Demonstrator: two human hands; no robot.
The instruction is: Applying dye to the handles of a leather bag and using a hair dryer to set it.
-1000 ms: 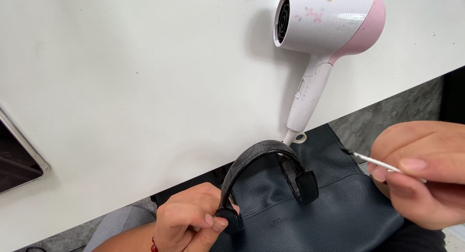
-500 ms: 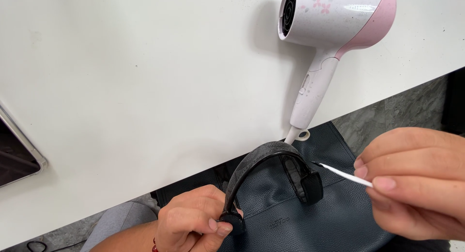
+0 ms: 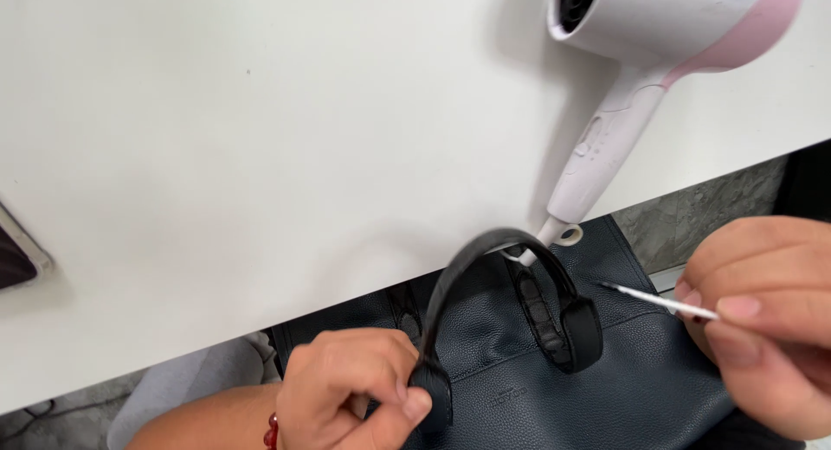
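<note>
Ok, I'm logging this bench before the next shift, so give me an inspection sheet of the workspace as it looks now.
Surface: plain white tabletop, unmarked.
Job's things: dark navy pebbled-leather bag below the table edge; its curved black handle arches up; thin white swab stick with dark tip.
Clutter: white and pink hair dryer lying on the tabletop; dark-screened device at the left edge.
Hands: left hand pinches the handle's base; right hand holds the swab stick, tip toward the handle.
Cables: nothing seen.
Surroundings: grey stone floor.
</note>
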